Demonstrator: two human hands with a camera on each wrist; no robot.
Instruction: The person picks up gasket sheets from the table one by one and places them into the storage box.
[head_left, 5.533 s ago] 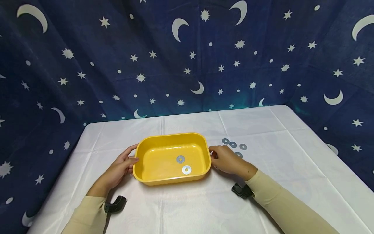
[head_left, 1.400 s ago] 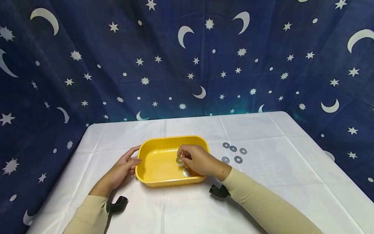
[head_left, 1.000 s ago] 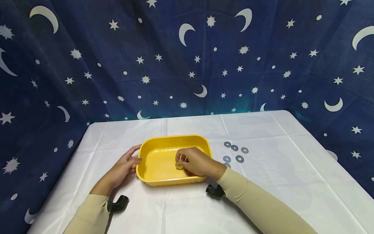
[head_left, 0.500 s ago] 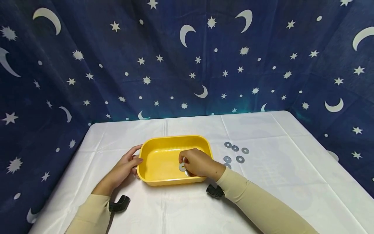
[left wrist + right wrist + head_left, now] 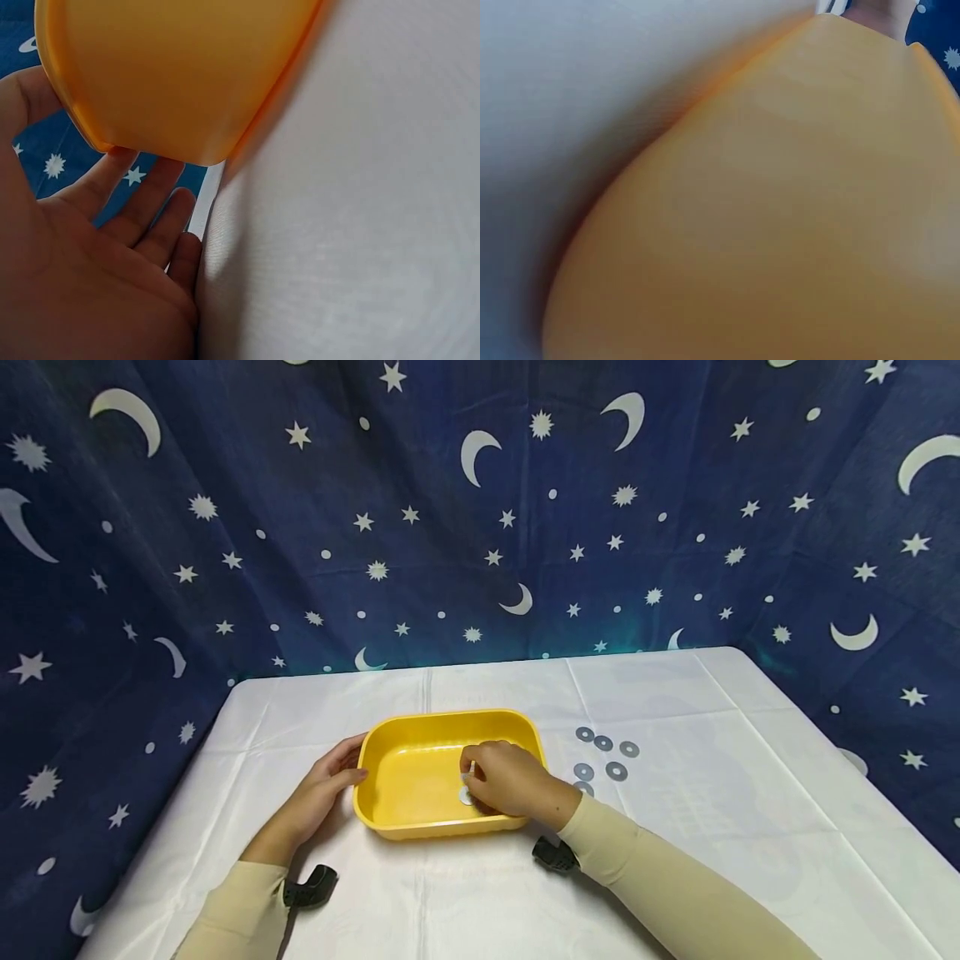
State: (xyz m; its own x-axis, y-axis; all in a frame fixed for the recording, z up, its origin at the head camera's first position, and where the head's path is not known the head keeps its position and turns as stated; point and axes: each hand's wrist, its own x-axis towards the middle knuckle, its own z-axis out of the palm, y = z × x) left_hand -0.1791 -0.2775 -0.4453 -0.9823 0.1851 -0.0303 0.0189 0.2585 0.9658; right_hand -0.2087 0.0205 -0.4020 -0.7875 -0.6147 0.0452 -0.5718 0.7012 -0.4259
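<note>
Head view: right hand [image 5: 510, 781] pinches washer [image 5: 467, 795] inside yellow tub [image 5: 390, 814].

Glossy smooth yellow plastic tub [image 5: 408, 820], shiny metal washers [image 5: 603, 743], matt creased white tablecloth [image 5: 705, 827], matt printed fabric backdrop [image 5: 300, 568]

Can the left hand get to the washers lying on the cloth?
Probably not easily. The left hand rests on the tub's left end, and the washers lie past its right side, with the tub and the right hand between.
</note>
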